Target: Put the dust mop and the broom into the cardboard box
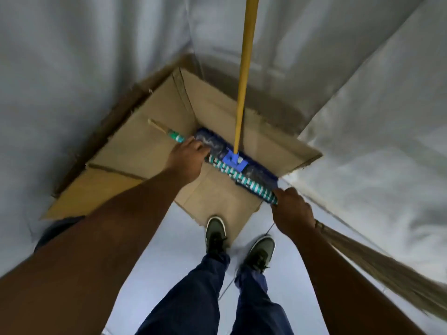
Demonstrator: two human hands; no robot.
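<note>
An open cardboard box [150, 151] stands on the floor in a corner, its flaps spread. The dust mop's blue head [256, 174] lies inside at the bottom, and its yellow pole [245, 68] rises out of the box past the top of the view. I hold the broom [242, 176] level over the box: its handle is wrapped in teal and white bands, and its straw bristles [387, 264] trail to the lower right. My left hand [186, 160] grips the handle near its far end. My right hand [294, 211] grips it close to the bristles.
Pale sheeting [72, 68] covers the walls behind and to the right of the box. My two feet [238, 245] in dark shoes stand on the light floor right at the box's near flap. A dark object [58, 228] lies at the lower left.
</note>
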